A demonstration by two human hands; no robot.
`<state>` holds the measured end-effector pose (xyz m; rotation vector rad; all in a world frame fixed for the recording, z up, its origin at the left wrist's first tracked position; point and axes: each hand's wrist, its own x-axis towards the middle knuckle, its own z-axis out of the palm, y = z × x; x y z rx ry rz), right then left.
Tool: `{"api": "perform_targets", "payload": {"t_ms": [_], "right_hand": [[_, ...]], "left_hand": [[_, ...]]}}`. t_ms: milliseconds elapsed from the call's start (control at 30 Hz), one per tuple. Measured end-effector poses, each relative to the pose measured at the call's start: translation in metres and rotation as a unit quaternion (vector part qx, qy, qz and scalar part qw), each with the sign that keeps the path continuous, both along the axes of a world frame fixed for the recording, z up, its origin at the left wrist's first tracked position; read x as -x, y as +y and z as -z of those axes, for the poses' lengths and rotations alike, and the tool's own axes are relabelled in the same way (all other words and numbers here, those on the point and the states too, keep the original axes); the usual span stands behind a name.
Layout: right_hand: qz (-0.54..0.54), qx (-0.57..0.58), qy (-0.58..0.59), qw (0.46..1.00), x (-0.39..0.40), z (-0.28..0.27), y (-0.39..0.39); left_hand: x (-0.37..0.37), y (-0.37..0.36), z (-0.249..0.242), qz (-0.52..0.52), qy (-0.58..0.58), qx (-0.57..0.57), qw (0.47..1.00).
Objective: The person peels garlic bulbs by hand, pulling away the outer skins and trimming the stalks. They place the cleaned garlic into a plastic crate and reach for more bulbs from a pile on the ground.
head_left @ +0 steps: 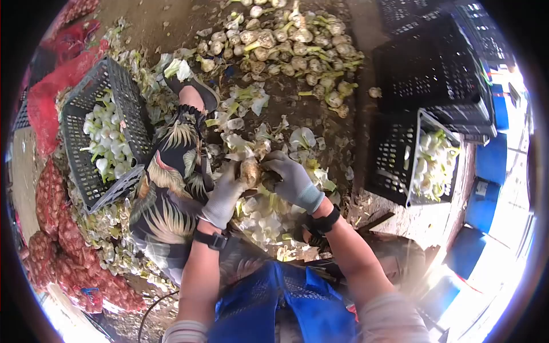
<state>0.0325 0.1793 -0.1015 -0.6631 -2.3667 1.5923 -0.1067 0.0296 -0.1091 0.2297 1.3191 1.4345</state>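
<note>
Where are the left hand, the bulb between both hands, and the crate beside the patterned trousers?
Left hand [224,197], head view: back of glove.
Bulb [250,171], head view: brownish side.
Crate [130,107], head view: side wall.

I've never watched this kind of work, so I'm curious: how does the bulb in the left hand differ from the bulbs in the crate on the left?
The bulb in the left hand looks tan and brownish; the crate bulbs look white. The bulb is held singly, while the crate bulbs lie heaped together inside a black crate. Both look rounded.
</note>
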Motion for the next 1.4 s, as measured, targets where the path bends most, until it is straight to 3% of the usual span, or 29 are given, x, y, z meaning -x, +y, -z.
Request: {"api": "perform_targets", "payload": {"t_ms": [33,100,167,233,300,367,400,467,500,633,667,700,767,900,967,1000,1067,1100,1133,1167,1200,1233,1267,1300,1333,1400], "right_hand": [[-0.009,-0.010,0.006,1.000,-0.007,-0.012,-0.003],[-0.008,-0.031,0.019,0.999,-0.023,-0.024,-0.005],[0.091,0.181,0.154,0.967,-0.037,-0.035,-0.008],[0.354,0.310,0.187,0.862,-0.055,-0.048,-0.014],[0.399,0.333,0.088,0.850,-0.069,-0.036,-0.021],[0.358,0.419,0.023,0.834,-0.066,-0.057,-0.046],[0.338,0.433,0.013,0.835,-0.063,-0.058,-0.058],[0.345,0.305,-0.045,0.886,-0.053,-0.062,-0.071],[0.333,0.264,-0.085,0.901,-0.053,-0.058,-0.073],[0.312,0.300,0.042,0.901,-0.054,-0.080,-0.082],[0.299,0.291,0.082,0.905,-0.060,-0.080,-0.084],[0.285,0.281,0.122,0.908,-0.063,-0.079,-0.085],[0.305,0.335,0.116,0.884,-0.061,-0.082,-0.086],[0.311,0.413,0.092,0.851,-0.062,-0.095,-0.083],[0.309,0.435,0.092,0.841,-0.062,-0.100,-0.083],[0.300,0.435,0.128,0.839,-0.063,-0.100,-0.084],[0.293,0.435,0.162,0.836,-0.066,-0.100,-0.086],[0.260,0.368,0.148,0.880,-0.071,-0.098,-0.085],[0.225,0.299,0.134,0.918,-0.075,-0.097,-0.084],[0.225,0.301,0.133,0.917,-0.077,-0.097,-0.081],[0.203,0.231,0.143,0.941,-0.080,-0.096,-0.078],[0.180,0.159,0.153,0.959,-0.080,-0.095,-0.075],[0.157,0.151,0.192,0.957,-0.079,-0.093,-0.073],[0.158,0.153,0.190,0.957,-0.079,-0.092,-0.071],[0.140,0.086,0.160,0.973,-0.079,-0.096,-0.067],[0.082,-0.017,0.102,0.991,-0.082,-0.110,-0.058]], "left_hand": [[-0.001,-0.001,-0.006,0.024,-0.096,-0.047,0.994],[-0.007,-0.002,-0.021,0.073,-0.018,-0.048,0.996],[-0.019,-0.007,-0.040,0.062,0.181,-0.075,0.979],[-0.031,-0.011,-0.058,0.033,0.137,-0.083,0.987],[-0.047,-0.017,-0.072,-0.029,0.194,-0.048,0.979],[-0.061,-0.020,-0.079,-0.009,0.234,-0.067,0.970],[-0.070,-0.018,-0.085,0.000,0.336,-0.095,0.937],[-0.077,-0.022,-0.089,0.046,0.550,-0.081,0.830],[-0.078,-0.024,-0.093,0.045,0.554,-0.082,0.827],[-0.080,-0.027,-0.108,0.022,0.495,-0.107,0.862],[-0.083,-0.026,-0.114,-0.028,0.306,-0.132,0.942],[-0.085,-0.026,-0.121,-0.076,0.103,-0.152,0.980],[-0.086,-0.027,-0.125,-0.073,0.079,-0.112,0.988],[-0.093,-0.026,-0.111,-0.049,0.124,-0.165,0.977],[-0.090,-0.023,-0.107,-0.038,0.236,-0.144,0.960],[-0.088,-0.024,-0.106,-0.039,0.236,-0.144,0.960],[-0.079,-0.028,-0.108,-0.074,0.083,-0.092,0.990],[-0.075,-0.032,-0.109,-0.074,0.082,-0.090,0.990],[-0.072,-0.037,-0.110,0.007,0.343,-0.086,0.935],[-0.068,-0.043,-0.110,0.089,0.578,-0.075,0.808],[-0.061,-0.052,-0.082,0.103,0.567,-0.060,0.815],[-0.062,-0.051,-0.088,0.103,0.567,-0.058,0.815],[-0.066,-0.049,-0.095,0.052,0.154,-0.021,0.986],[-0.069,-0.048,-0.099,-0.010,-0.290,0.023,0.957],[-0.073,-0.048,-0.098,-0.012,-0.291,0.026,0.956],[-0.079,-0.050,-0.093,0.151,-0.087,-0.014,0.985]]}}
